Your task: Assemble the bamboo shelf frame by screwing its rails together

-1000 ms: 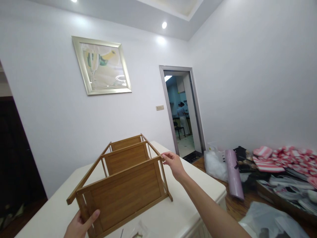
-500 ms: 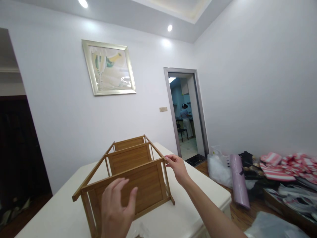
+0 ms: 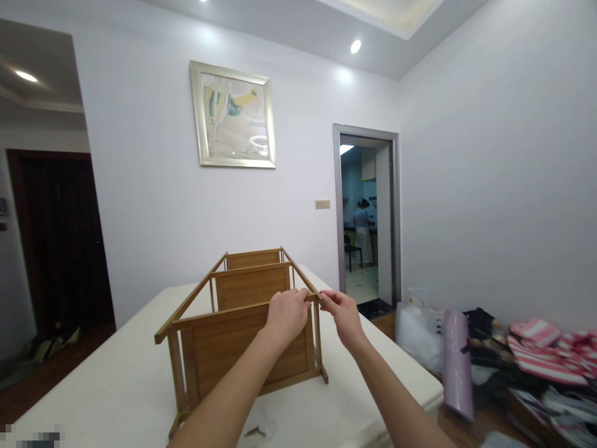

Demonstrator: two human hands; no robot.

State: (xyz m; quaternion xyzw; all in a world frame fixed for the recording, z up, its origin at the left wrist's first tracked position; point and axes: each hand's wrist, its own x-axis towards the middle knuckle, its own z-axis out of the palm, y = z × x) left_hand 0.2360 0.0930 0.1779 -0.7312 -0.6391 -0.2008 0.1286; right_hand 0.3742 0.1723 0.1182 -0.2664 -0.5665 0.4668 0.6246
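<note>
A brown wooden shelf rack (image 3: 252, 286) with three panels lies on its side on the white table (image 3: 125, 373). My left hand (image 3: 290, 316) is closed over the top edge of the nearest panel, close to its right corner. Just right of it, my right hand (image 3: 341, 314) pinches at the same corner, where the panel meets the side rail. Whether a small part sits between the right fingertips is too small to tell. On the table below my left forearm lies a clear plastic bag (image 3: 256, 429) with something small and brown.
Right of the table, a purple rolled mat (image 3: 456, 367), a white plastic bag (image 3: 417, 333) and pink-striped cloth (image 3: 543, 348) lie on the floor. A doorway (image 3: 366, 218) opens behind, with a person (image 3: 362, 230) standing in the far room. A framed picture (image 3: 236, 115) hangs on the wall.
My left hand has moved from in front of the nearest panel, fingers apart, up and right onto its top edge. My right hand stays at the corner. The view has turned left.
</note>
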